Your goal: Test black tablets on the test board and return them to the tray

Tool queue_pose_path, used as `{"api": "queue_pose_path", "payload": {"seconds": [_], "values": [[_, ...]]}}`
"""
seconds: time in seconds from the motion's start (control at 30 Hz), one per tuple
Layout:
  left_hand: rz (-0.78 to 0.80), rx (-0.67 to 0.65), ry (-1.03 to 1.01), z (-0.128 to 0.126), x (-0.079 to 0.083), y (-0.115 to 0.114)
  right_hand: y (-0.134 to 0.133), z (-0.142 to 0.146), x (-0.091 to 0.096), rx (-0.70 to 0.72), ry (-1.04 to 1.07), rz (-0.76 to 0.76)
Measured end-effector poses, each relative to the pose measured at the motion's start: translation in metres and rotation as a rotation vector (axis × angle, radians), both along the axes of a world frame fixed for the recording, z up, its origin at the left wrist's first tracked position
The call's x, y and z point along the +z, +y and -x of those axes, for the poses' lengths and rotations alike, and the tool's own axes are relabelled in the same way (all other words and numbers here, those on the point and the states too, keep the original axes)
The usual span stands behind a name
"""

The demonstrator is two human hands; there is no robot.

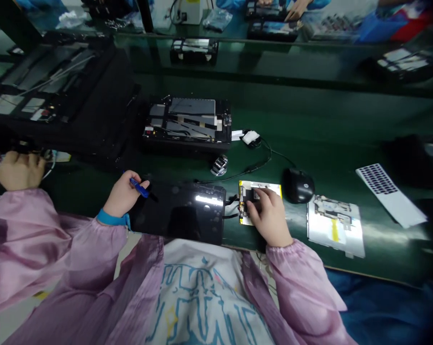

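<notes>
In front of me lies a black tablet screen (180, 215), its dark glass face up. My left hand (122, 194) is closed around a blue pen-like tool (140, 188), held over the screen's left end. Two short black flex cables (231, 201) join the screen's right edge to a flat silver battery-like pack (245, 221) with yellow edges and a small circuit board. On this pack rests my right hand (270, 218), thumb and bent fingers gripping its board area. The fingertips partly cover the parts beneath them.
A black mouse (298, 185) and a second silver plate (335, 227) lie to the right, with a white label sheet (389, 194) beyond. Stacked tablet housings (191, 120) stand behind the screen, near a cable (263, 160). A co-worker's hand (20, 170) is at left.
</notes>
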State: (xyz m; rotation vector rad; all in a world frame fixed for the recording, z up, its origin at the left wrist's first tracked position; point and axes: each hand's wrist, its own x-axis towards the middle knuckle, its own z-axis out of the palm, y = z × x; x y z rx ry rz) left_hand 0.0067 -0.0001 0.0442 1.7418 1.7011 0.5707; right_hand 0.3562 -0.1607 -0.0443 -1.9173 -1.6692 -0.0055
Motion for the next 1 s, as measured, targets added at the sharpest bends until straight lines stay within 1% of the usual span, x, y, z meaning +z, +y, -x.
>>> {"api": "queue_pose_path", "payload": {"seconds": [0.07, 0.2, 0.23, 0.3, 0.4, 0.47, 0.67, 0.73, 0.8, 0.87, 0.9, 0.97, 1.0], "values": [[0.059, 0.03, -0.185, 0.001, 0.003, 0.002, 0.0, 0.0, -0.003, -0.036, 0.0, -0.019], [0.245, 0.194, -0.647, -0.004, 0.005, 0.007, 0.001, 0.0, -0.008, -0.115, -0.05, -0.025], [0.285, 0.22, -0.728, -0.007, 0.004, 0.008, 0.002, 0.001, -0.008, -0.122, -0.074, -0.012], [0.356, 0.245, -0.823, -0.01, 0.002, 0.01, 0.004, 0.001, -0.009, -0.129, -0.119, 0.017], [0.447, 0.286, -0.87, -0.013, -0.005, 0.014, 0.007, 0.001, -0.008, -0.151, -0.142, 0.038], [0.472, 0.28, -0.878, -0.012, -0.011, 0.016, 0.009, 0.0, -0.008, -0.162, -0.129, 0.051], [0.387, 0.117, -0.897, -0.008, -0.026, 0.022, 0.01, 0.0, -0.011, -0.166, -0.096, 0.085], [0.38, 0.082, -0.913, -0.005, -0.031, 0.023, 0.009, -0.002, -0.013, -0.16, -0.073, 0.072], [0.356, 0.051, -0.934, -0.003, -0.036, 0.023, 0.006, -0.004, -0.011, -0.148, 0.003, 0.031], [0.304, 0.018, -0.927, -0.001, -0.041, 0.022, 0.003, -0.004, -0.001, -0.14, 0.135, -0.025], [0.267, 0.004, -0.905, 0.0, -0.043, 0.021, 0.0, -0.001, 0.007, -0.138, 0.199, -0.055], [0.208, -0.018, -0.845, 0.0, -0.046, 0.02, -0.005, 0.013, 0.03, -0.091, 0.28, -0.102], [0.194, -0.022, -0.817, -0.001, -0.046, 0.019, -0.008, 0.025, 0.043, -0.025, 0.28, -0.114]]}}
